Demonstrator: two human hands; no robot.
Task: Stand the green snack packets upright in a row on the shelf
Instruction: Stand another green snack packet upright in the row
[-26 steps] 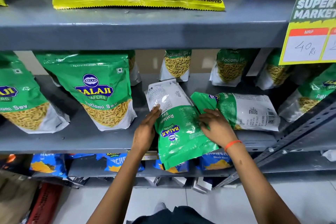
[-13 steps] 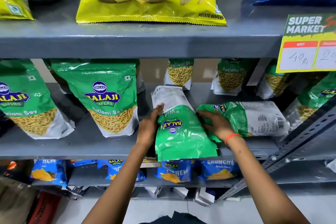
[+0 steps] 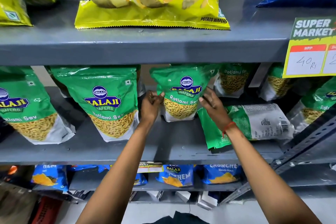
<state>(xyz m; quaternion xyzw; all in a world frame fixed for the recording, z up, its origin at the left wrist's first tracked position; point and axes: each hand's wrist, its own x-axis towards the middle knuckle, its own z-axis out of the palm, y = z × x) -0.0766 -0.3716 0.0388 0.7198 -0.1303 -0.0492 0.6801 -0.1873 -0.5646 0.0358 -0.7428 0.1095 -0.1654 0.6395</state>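
Observation:
A green Ratlami Sev packet (image 3: 181,94) stands upright on the grey middle shelf (image 3: 163,156), front facing me. My left hand (image 3: 151,103) pinches its left edge. My right hand (image 3: 213,104) rests on its right edge with fingers spread. Two more green packets stand upright to the left, one (image 3: 109,103) beside my left hand and one (image 3: 27,109) at the far left. Another green packet (image 3: 254,123) lies flat on its front to the right, under my right wrist.
Several green packets (image 3: 234,80) stand at the back of the shelf, and one (image 3: 316,107) leans at the far right. A price sign (image 3: 311,47) hangs from the upper shelf, which carries yellow wafer bags (image 3: 151,5). Blue packets (image 3: 178,174) fill the shelf below.
The packet that lay flat and upside down between my hands has been turned and stood upright further back on the shelf. Both hands rose with it.

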